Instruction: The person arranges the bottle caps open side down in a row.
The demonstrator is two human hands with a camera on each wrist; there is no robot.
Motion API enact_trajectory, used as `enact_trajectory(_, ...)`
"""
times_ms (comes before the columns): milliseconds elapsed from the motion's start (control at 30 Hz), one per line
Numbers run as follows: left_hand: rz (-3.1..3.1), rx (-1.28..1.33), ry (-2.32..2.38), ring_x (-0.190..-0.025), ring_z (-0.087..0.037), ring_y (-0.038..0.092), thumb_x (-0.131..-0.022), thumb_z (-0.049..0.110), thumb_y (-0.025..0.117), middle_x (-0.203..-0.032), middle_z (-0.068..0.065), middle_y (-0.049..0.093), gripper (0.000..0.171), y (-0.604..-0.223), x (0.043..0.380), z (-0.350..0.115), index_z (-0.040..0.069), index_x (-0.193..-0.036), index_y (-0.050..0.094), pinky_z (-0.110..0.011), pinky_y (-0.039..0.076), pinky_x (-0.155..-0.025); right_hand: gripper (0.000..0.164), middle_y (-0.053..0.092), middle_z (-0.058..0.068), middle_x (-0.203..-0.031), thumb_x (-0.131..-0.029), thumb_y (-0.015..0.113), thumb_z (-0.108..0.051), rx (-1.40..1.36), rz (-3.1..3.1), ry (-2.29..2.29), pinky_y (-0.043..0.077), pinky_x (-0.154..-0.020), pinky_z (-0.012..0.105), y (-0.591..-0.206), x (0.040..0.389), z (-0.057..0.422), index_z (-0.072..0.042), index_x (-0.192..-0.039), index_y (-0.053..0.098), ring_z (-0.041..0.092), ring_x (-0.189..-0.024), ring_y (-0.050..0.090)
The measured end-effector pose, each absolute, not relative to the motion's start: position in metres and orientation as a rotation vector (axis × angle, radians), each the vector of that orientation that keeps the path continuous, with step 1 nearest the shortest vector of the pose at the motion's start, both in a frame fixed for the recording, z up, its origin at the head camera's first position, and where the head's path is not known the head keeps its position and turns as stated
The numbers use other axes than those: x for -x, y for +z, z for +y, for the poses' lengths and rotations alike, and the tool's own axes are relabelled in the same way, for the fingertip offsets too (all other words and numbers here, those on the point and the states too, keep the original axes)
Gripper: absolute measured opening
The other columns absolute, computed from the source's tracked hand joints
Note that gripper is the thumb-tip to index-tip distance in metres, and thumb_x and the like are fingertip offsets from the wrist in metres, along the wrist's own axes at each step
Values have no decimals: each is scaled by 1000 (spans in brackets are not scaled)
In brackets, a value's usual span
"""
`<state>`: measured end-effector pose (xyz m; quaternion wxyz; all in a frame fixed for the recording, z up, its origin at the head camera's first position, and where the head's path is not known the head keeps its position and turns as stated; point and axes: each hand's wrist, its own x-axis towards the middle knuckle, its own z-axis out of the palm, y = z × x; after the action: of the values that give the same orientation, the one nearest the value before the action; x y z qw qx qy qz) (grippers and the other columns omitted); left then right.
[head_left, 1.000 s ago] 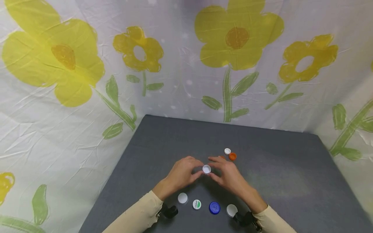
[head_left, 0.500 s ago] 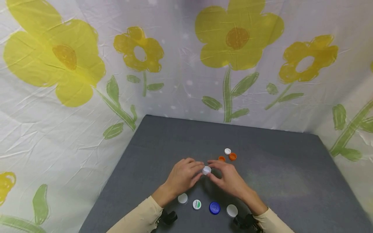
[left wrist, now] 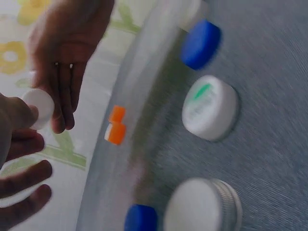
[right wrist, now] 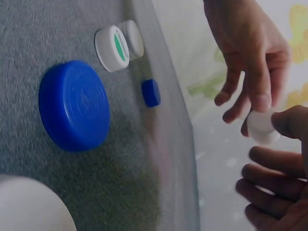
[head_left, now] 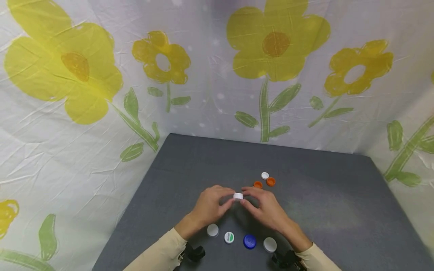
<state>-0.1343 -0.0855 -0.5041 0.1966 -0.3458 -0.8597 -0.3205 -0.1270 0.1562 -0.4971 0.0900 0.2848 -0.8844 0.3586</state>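
A small white bottle cap [head_left: 238, 196] is held up between both hands above the table. My left hand [head_left: 211, 205] pinches it from the left, with the thumb [left wrist: 30, 111] on its flat face in the left wrist view. From the other side my right hand [head_left: 266, 205] grips the same cap, its thumb [right wrist: 288, 122] pressed to the rim in the right wrist view. Now the cap shows its side wall to the head view. Part of its edge is covered by fingertips.
Nearest the body lie a white cap [head_left: 212, 230], a white cap with green print [head_left: 228, 237], a large blue cap [head_left: 249, 241] and another white cap [head_left: 269, 245]. Farther off sit two orange caps [head_left: 270, 181] and a small white one [head_left: 265, 175]. A small blue cap [right wrist: 151, 93] shows in the wrist views.
One second ago the held cap had its hollow side toward the head view; it has turned over to show its side. The hands shifted only slightly. The caps on the table stayed put.
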Motion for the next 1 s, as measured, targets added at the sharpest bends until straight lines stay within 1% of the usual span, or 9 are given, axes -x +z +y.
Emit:
enact_trajectory(67,-2467,918,-1063,-91,-18,79,-94,16,87,-104,-3,85,17,-501,135,-86,9,-110,85,-40,66,-79,30,78,8,-134,-95,86,-18,-890,-2563,1031,61,-101,53,-496,127,158,-10,-124,80,29,-125,75)
enact_trajectory(200,-2601,785,-1369,-82,-10,77,-97,18,84,-96,-2,84,13,-495,136,-88,9,-107,85,-33,65,-73,48,77,8,-136,-87,92,-11,-984,-2450,953,60,-103,54,-497,128,158,-7,-132,75,31,-128,73)
enact_trajectory(333,-2695,709,-1531,-83,-8,76,-100,23,81,-96,-1,84,16,-492,136,-89,10,-107,86,-25,63,-74,54,77,8,-134,-83,94,-6,-1052,-2350,909,59,-107,53,-500,127,156,-7,-134,74,32,-128,72)
enact_trajectory(467,-2735,699,-1589,-86,-14,78,-102,27,79,-101,-2,84,20,-492,135,-90,9,-110,86,-23,62,-76,53,77,9,-133,-83,92,-3,-1073,-2304,878,56,-111,50,-502,125,155,-6,-133,74,33,-127,73)
enact_trajectory(533,-2736,713,-1559,-86,-16,78,-102,27,78,-101,-3,84,21,-493,135,-90,9,-112,85,-25,62,-76,51,77,9,-132,-84,91,-3,-1063,-2310,868,57,-110,51,-503,124,155,-5,-132,74,33,-127,73)
enact_trajectory(633,-2693,786,-1406,-90,-18,79,-101,23,79,-106,-4,84,22,-494,135,-91,9,-117,84,-33,65,-77,46,78,9,-129,-87,90,-6,-1029,-2345,877,59,-106,54,-502,122,154,-4,-130,75,33,-125,74)
enact_trajectory(733,-2601,910,-1138,-98,-20,80,-97,18,84,-114,-5,84,26,-494,135,-92,8,-120,82,-40,66,-84,41,79,8,-126,-90,88,-10,-991,-2394,899,60,-103,54,-498,121,154,-4,-129,76,31,-123,74)
enact_trajectory(867,-2524,1005,-840,-105,-19,78,-91,16,90,-115,-2,84,27,-492,134,-93,11,-117,83,-40,64,-90,34,80,5,-121,-93,87,-12,-986,-2434,914,62,-98,49,-497,122,151,-6,-125,78,25,-117,76)
enact_trajectory(1000,-2543,1031,-725,-102,-17,77,-90,17,91,-109,0,84,23,-495,132,-93,13,-111,83,-38,64,-88,30,81,2,-117,-92,89,-14,-977,-2493,860,63,-93,44,-500,121,146,-9,-120,80,21,-112,76)
